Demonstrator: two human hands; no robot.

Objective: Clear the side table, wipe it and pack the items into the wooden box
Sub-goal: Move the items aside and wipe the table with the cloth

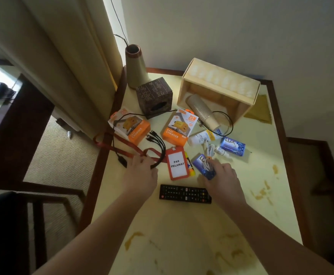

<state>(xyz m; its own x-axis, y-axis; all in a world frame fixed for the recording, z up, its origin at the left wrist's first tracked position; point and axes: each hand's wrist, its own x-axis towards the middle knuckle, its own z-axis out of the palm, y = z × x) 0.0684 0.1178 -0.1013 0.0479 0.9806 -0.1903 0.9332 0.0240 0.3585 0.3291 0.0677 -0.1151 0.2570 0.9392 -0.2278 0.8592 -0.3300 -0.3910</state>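
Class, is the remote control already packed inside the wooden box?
No, the remote control lies on the table near the hands, outside the wooden box.

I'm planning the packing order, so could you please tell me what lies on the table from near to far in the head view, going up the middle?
Remote control → red pass holder → right-hand orange charger box → dark patterned tissue box → vase.
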